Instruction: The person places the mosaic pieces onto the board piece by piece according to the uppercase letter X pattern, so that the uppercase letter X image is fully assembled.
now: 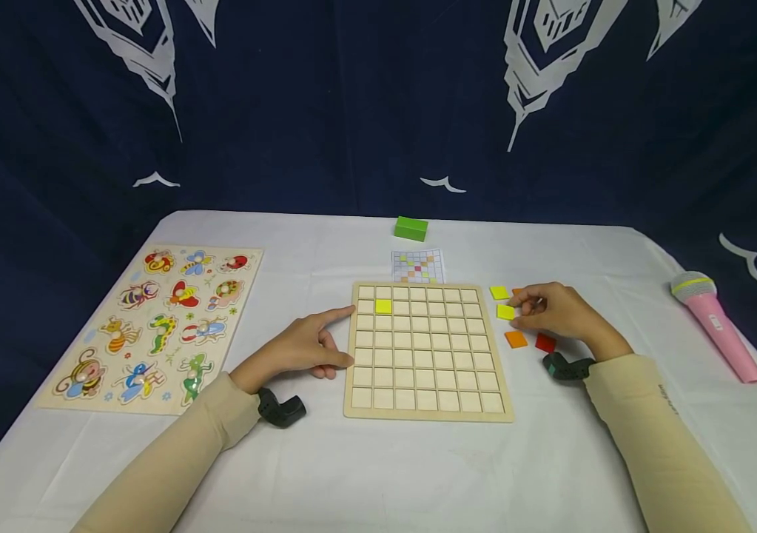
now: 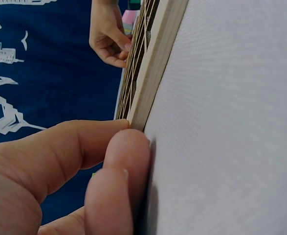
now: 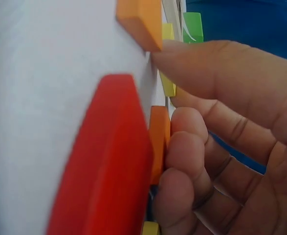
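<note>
A wooden grid board (image 1: 499, 385) lies in the middle of the white table, with one yellow tile (image 1: 383, 306) in its second row near the left. My left hand (image 1: 341, 337) rests against the board's left edge (image 2: 158, 58), index finger and thumb stretched along it. My right hand (image 1: 516, 311) is at the loose tiles right of the board. Its thumb and curled fingers pinch a yellow tile (image 1: 505, 312) (image 3: 166, 83) that lies on the cloth. Around it lie another yellow tile (image 1: 499, 292), an orange tile (image 1: 516, 339) (image 3: 141, 19) and a red tile (image 1: 544, 343) (image 3: 109, 161).
A small pattern card (image 1: 418, 266) lies behind the board, and a green block (image 1: 411, 228) sits behind that. An insect peg puzzle (image 1: 158, 326) lies at the left. A pink toy microphone (image 1: 718, 326) lies at the right edge. Dark blue cloth hangs behind the table.
</note>
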The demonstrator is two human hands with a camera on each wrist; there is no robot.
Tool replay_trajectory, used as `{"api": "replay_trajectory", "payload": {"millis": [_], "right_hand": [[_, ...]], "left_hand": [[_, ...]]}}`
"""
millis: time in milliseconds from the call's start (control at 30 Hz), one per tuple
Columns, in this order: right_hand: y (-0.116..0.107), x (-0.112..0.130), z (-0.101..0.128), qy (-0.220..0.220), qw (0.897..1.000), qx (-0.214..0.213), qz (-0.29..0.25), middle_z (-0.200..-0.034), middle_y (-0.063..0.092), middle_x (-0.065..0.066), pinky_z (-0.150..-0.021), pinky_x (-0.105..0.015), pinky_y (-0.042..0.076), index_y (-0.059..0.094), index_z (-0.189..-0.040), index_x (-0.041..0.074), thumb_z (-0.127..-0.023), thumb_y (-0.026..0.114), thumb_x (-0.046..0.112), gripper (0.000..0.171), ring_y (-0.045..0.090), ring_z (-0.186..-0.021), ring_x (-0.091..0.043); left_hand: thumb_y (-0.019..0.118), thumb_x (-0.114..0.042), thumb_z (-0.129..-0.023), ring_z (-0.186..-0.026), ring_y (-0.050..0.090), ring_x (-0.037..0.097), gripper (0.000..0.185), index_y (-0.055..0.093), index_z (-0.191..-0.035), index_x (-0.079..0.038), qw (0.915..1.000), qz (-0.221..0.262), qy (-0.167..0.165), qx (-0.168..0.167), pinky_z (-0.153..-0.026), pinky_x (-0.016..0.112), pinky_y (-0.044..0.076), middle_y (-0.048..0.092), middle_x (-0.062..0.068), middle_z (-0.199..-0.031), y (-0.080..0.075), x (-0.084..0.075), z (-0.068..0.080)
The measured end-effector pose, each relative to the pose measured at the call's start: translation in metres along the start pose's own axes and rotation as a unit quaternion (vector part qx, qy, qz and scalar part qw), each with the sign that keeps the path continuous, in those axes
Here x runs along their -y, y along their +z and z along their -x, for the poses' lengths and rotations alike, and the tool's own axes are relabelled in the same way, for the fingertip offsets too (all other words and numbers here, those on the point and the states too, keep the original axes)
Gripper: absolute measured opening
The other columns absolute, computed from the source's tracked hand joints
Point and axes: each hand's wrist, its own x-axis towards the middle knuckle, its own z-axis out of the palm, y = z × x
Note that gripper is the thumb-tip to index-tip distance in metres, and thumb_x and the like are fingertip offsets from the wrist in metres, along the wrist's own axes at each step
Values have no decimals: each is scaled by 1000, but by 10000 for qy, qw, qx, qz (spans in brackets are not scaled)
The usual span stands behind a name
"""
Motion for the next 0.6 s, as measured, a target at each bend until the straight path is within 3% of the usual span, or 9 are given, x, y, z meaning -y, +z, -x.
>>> {"api": "replay_trajectory", "payload": {"millis": [600], "right_hand": [[2,2,0,-107,9997,0,201,-92,65,-3,-66,-26,45,74,-111,-4,-91,86,11,28,54,-78,-20]], "left_hand": [[86,-11,-90,-56,68,11,95,34,-170,-8,10000,58,35,14,-56,24,59,73,8,-76,0,0,0]]}}
